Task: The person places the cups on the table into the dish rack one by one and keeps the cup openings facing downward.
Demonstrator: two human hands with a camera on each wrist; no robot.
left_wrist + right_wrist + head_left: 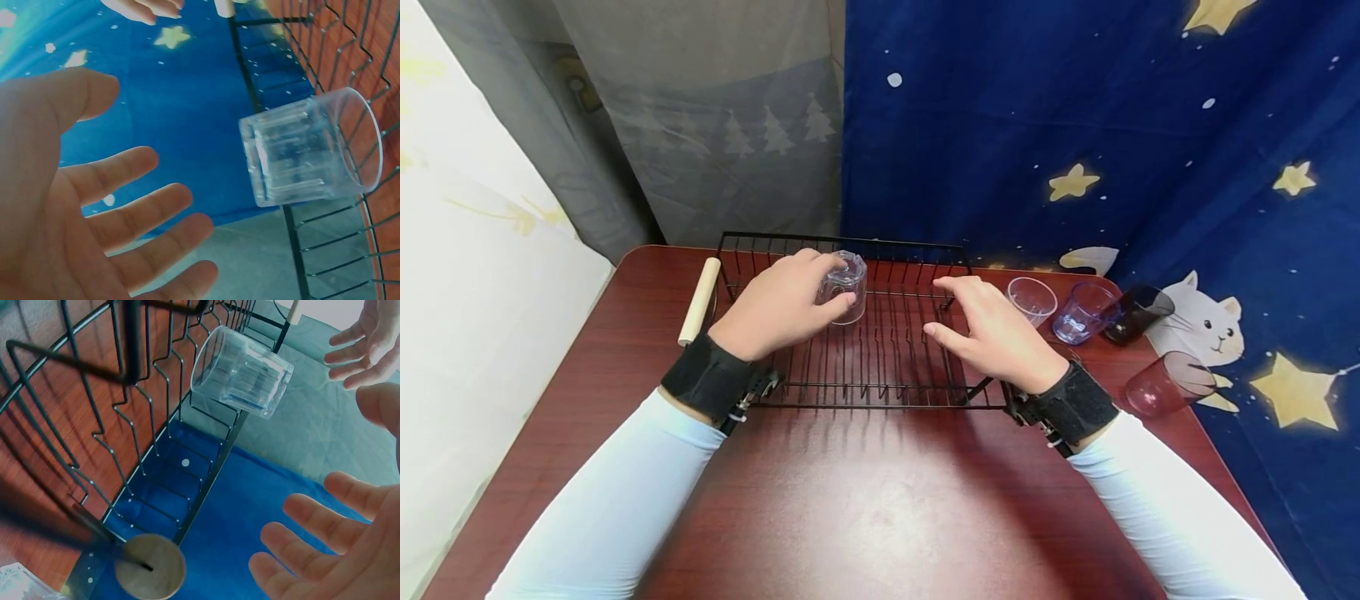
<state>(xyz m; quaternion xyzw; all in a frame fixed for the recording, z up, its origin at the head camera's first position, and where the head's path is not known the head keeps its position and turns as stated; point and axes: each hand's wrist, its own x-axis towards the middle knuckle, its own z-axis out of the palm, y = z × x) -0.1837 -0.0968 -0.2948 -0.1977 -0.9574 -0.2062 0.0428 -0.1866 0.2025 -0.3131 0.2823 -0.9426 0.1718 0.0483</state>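
A clear glass (pixel 847 292) stands upside down on a black wire rack (pixel 880 407), its rim against the wires. Above and beside it is my left hand (pixel 786 302); in the left wrist view a gap separates the spread fingers (pixel 140 219) from the glass (pixel 306 150). Over the rack's right part hovers my right hand (pixel 992 329), holding nothing. Its fingers (pixel 312 531) are extended and apart from the glass (pixel 244 372) in the right wrist view.
At the rack's left end is a pale wooden handle (pixel 700 300). To the right stand a clear glass (pixel 1032 302), a blue glass (pixel 1084 315), a dark glass (pixel 1138 315) and a reddish glass (pixel 1168 385). Curtains (pixel 970 125) hang behind the red-brown table (pixel 850 517).
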